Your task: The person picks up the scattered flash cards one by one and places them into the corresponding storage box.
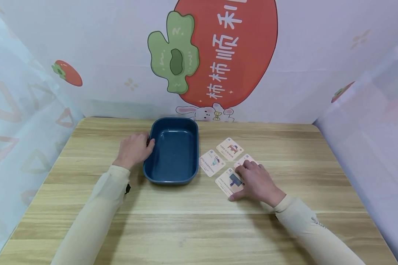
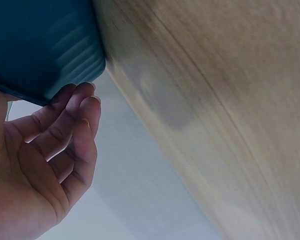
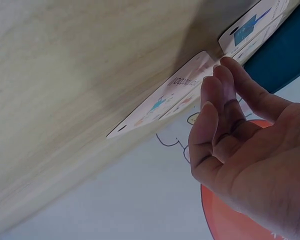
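Left hand (image 1: 134, 149) clamped on blue rectangular plastic tray (image 1: 174, 160), I should close right hand (image 1: 258, 182), fingers apart, evenly over near white card (image 1: 227, 182).

L grip (image 1: 133, 150) + R grip (image 1: 259, 183) = 2 grips. 1 blue bin (image 1: 173, 156) at L grip. 4 cards (image 1: 212, 163) nr R grip: 2 just by it, 2 farther off. 1 desk (image 1: 185, 232) under both grips. 2 sleeves (image 1: 94, 213) behind grips. Beyond: 1 lg fruit print (image 1: 252, 44), 1 rabbit print (image 1: 205, 113).

At right, the right hand (image 3: 245, 145) bends its fingers beside cards (image 3: 162, 100) lying on the table (image 3: 70, 85); a blue tray (image 3: 280, 55) sits upper right, a pale wall (image 3: 115, 195) below.
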